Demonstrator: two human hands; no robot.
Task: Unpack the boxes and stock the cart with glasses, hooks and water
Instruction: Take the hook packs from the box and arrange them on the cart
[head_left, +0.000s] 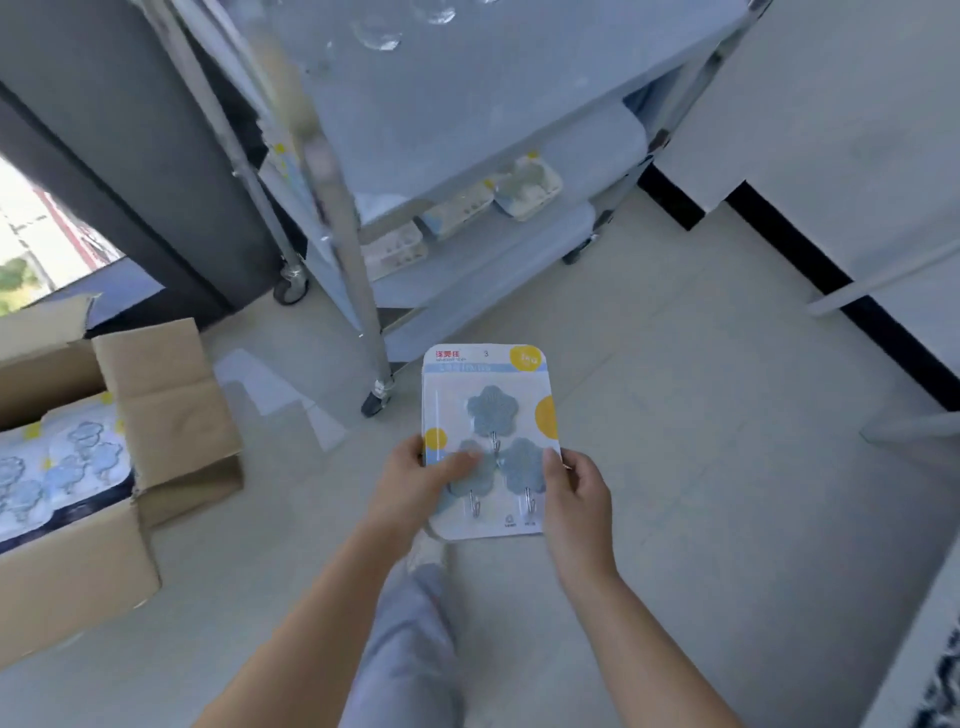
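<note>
A pack of hooks (491, 415), a white card with three blue flower-shaped hooks, is held flat in front of me above the floor. My left hand (415, 480) grips its left edge, thumb on the card's face. My right hand (576, 491) pinches its right edge. Behind it stands the metal cart (358, 249), with several hook packs (457, 210) lying on its middle shelf and glasses (379, 34) on its top shelf. An open cardboard box (156, 410) at the left holds more hook packs (67, 462).
The cart's front wheel (375, 401) is just beyond the held pack. A dark pillar (130, 156) stands behind the box. White cabinets with a black base (831, 249) line the right side. My leg (410, 623) shows between my arms on the pale floor.
</note>
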